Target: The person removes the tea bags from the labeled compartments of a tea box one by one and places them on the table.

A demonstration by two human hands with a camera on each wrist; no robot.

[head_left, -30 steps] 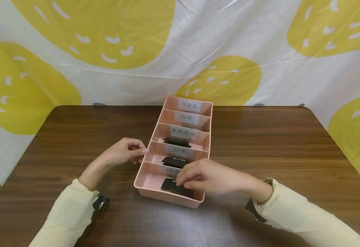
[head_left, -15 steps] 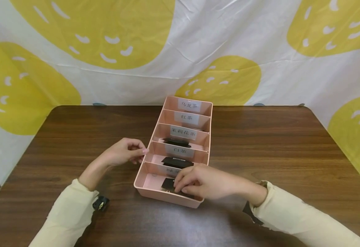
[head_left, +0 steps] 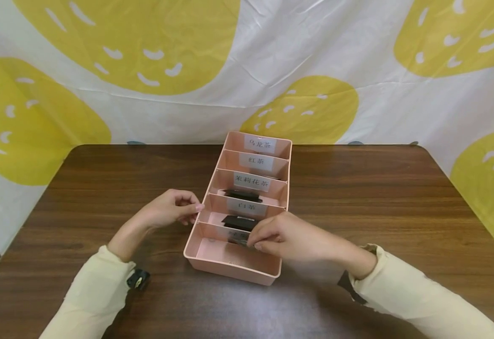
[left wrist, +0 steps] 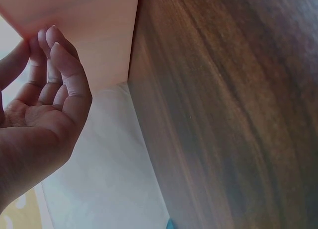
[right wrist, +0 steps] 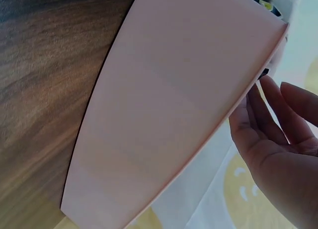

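Observation:
A long pink divided box stands on the table, with paper labels in Chinese on its compartment walls. My left hand pinches its left rim between thumb and fingers; in the left wrist view the fingertips press against the outer wall. Over the front compartment my right hand pinches a flat black packet, held up against the labelled divider and partly covered by the fingers. Another black packet lies in the second compartment, and more dark packets lie in the third.
The box sits on a dark wooden table, its far end close to a white cloth printed with yellow shapes. Dark devices are strapped at both wrists.
The black packet lay on the front compartment's floor; my right hand dipped, took hold of it and raised it toward the divider. My left hand has stayed put.

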